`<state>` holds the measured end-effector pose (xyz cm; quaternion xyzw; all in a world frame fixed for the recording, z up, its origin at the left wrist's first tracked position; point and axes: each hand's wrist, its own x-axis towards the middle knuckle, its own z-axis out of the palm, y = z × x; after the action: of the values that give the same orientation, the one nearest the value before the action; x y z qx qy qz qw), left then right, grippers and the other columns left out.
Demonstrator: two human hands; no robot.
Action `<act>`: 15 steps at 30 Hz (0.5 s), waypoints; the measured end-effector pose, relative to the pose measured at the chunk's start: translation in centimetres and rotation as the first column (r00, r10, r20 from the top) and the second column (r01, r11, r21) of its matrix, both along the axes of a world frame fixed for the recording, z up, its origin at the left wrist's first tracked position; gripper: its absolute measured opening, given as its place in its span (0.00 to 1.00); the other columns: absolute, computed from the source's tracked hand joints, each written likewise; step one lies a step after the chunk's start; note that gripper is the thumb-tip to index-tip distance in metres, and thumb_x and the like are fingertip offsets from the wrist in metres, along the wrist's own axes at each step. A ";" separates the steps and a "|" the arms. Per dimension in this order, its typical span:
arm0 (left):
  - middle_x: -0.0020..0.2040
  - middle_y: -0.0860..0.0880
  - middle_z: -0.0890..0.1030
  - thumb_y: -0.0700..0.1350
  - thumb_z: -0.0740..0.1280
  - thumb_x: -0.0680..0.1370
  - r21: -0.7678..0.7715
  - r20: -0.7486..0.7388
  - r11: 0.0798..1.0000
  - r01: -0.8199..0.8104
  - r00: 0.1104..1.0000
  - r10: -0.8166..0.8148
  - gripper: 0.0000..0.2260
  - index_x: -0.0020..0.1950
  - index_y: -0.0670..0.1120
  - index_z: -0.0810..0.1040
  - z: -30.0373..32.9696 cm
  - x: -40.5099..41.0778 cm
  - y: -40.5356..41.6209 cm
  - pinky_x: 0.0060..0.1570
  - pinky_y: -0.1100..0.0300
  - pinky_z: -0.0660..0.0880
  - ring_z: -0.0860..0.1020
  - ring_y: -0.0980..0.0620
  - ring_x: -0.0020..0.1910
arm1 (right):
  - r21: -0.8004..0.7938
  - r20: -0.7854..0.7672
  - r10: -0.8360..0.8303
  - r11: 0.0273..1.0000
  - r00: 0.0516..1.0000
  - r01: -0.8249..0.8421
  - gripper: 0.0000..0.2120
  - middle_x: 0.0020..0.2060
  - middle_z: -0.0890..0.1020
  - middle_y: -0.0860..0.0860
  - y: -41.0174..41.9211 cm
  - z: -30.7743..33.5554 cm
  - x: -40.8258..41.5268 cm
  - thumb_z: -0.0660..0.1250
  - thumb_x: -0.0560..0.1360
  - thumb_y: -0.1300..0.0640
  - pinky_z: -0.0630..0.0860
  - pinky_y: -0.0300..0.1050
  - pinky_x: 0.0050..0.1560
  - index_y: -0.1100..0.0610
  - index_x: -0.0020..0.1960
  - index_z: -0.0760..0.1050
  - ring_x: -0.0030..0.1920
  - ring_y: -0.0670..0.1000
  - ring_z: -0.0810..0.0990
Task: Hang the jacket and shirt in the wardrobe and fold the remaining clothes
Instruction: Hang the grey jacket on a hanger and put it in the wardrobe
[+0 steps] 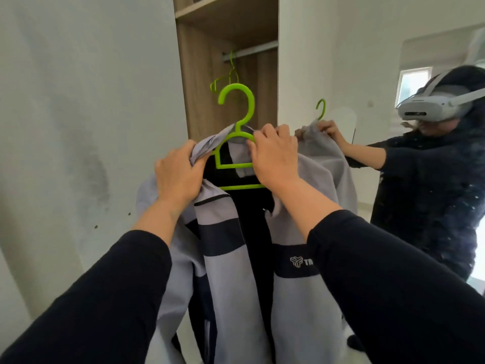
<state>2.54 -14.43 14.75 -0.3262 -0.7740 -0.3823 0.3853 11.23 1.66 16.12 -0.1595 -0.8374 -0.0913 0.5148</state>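
Observation:
A grey jacket [231,279] with a dark band across the chest and a black lining hangs open on a lime green hanger [236,106] in front of me. My left hand [175,177] grips the jacket's collar at the left shoulder. My right hand [273,156] holds the right side of the collar and the hanger's arm. The hanger's hook points up, level with the open wardrobe [228,35], below its metal rail [252,51]. No shirt is in view.
A second thin green hanger [231,72] hangs on the rail. The white wardrobe door [91,101] stands at the left. A mirror [420,153] at the right reflects a person with a headset holding the same jacket.

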 end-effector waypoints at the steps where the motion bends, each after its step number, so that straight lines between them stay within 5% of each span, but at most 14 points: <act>1: 0.35 0.51 0.72 0.50 0.60 0.80 -0.027 -0.011 0.999 -0.022 1.000 0.022 0.10 0.39 0.50 0.68 -0.1 -0.2 -0.3 0.42 0.54 0.59 0.72 0.42 0.43 | -0.068 0.033 0.043 0.997 0.999 -0.041 0.11 0.51 0.75 0.55 0.6 -0.4 0.0 0.55 0.81 0.53 0.63 0.50 0.41 0.54 0.58 0.73 0.52 0.61 0.74; 6: 0.51 0.46 0.73 0.47 0.56 0.80 -0.124 0.014 0.978 -0.170 0.985 0.173 0.08 0.51 0.48 0.74 -1.5 -0.9 -0.8 0.47 0.54 0.56 0.66 0.44 0.54 | -0.186 0.093 0.136 0.976 0.986 -0.117 0.14 0.54 0.67 0.55 1.2 -2.7 0.0 0.57 0.78 0.61 0.67 0.48 0.34 0.51 0.62 0.66 0.45 0.60 0.73; 10: 0.54 0.46 0.73 0.45 0.54 0.80 -0.015 0.164 0.963 -0.267 0.950 0.266 0.09 0.50 0.48 0.74 -1.1 -1.4 -1.3 0.49 0.53 0.54 0.67 0.44 0.58 | -0.211 0.163 0.072 0.977 0.984 -0.037 0.22 0.55 0.67 0.56 1.0 -2.3 -0.3 0.54 0.79 0.61 0.66 0.50 0.35 0.45 0.71 0.60 0.41 0.62 0.77; 13: 0.45 0.48 0.77 0.48 0.50 0.81 -0.009 0.315 0.988 -0.152 0.938 0.147 0.10 0.50 0.49 0.70 -0.5 -1.4 -0.6 0.54 0.52 0.57 0.72 0.45 0.56 | -0.188 0.196 0.003 0.982 0.981 0.035 0.31 0.53 0.71 0.56 0.5 -1.9 -0.5 0.52 0.80 0.61 0.67 0.52 0.40 0.37 0.76 0.48 0.44 0.62 0.78; 15: 0.51 0.45 0.79 0.51 0.49 0.81 -0.058 0.393 0.995 -0.087 0.914 0.103 0.11 0.52 0.50 0.68 -0.8 -0.8 1.0 0.61 0.50 0.57 0.72 0.44 0.60 | -0.179 0.205 -0.034 0.981 0.978 0.072 0.34 0.53 0.75 0.56 -0.7 -1.9 -1.4 0.53 0.80 0.61 0.68 0.54 0.45 0.36 0.76 0.43 0.50 0.62 0.79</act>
<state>1.77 -13.47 13.98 -0.2121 -0.8580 -0.4057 0.2328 9.86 0.97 14.22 -0.2190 -0.8854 -0.0422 0.4079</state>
